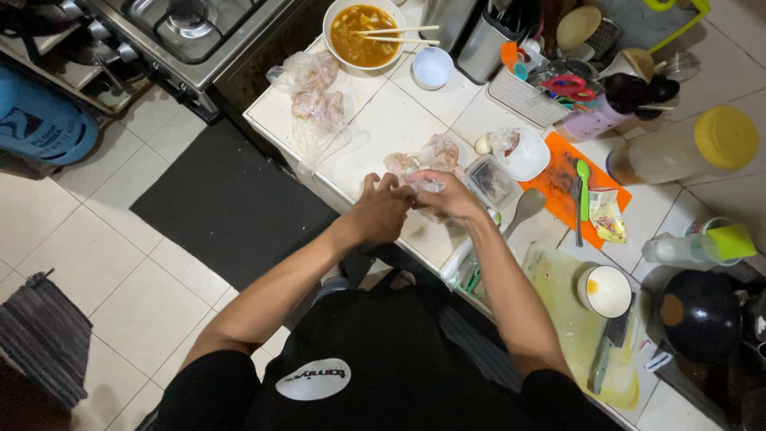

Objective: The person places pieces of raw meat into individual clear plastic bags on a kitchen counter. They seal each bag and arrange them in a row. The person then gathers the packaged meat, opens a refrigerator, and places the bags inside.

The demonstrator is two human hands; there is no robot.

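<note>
Over the counter, both hands pinch a clear plastic bag of chicken; gripping near its mouth should prevent spills.

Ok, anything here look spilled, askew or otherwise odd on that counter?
Mostly ordinary clutter. One oddity: the cutting board by the right hand is smeared with yellowish stains. Another: the chopsticks lie loosely across the soup bowl. Both hands work a plastic bag of raw chicken.

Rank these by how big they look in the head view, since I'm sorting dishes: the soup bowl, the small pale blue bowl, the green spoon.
1. soup bowl
2. small pale blue bowl
3. green spoon, long but thin.
</note>
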